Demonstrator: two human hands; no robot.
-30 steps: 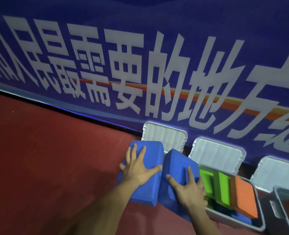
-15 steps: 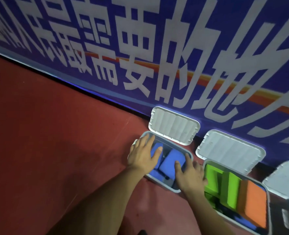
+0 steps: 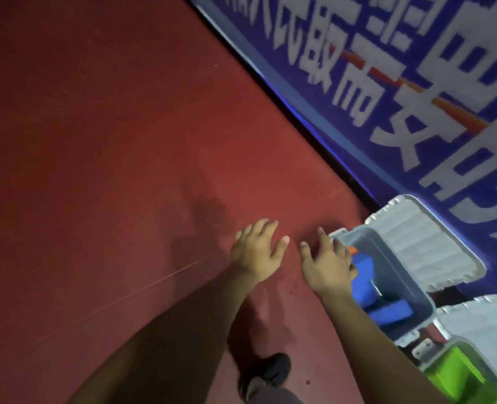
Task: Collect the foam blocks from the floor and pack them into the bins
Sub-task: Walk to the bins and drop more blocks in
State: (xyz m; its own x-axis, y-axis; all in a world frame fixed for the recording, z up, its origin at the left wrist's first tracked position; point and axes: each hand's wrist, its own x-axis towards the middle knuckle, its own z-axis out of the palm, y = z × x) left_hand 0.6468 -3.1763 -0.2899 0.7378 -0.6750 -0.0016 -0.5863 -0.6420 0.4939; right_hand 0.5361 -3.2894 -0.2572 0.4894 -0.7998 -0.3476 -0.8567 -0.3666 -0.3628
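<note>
Blue foam blocks (image 3: 365,282) lie inside a grey bin (image 3: 399,275) at the right, its white lid (image 3: 422,243) hinged open against the banner. A small orange piece shows at the bin's near corner. My left hand (image 3: 256,249) hovers over the red floor, fingers spread, holding nothing. My right hand (image 3: 327,265) is just left of the bin's rim, also spread and empty, partly covering the bin's left edge. A second bin (image 3: 434,364) at the bottom right holds a green block (image 3: 457,377).
A blue banner (image 3: 387,83) with white characters runs along the wall behind the bins. Red floor (image 3: 110,156) stretches to the left. My dark shoe (image 3: 267,373) is on the floor below my arms. A second white lid (image 3: 486,322) stands open at the right edge.
Both hands released the two blue blocks into the bin and pulled back to the left, now empty. The view swung left, so the bins sit at the right edge.
</note>
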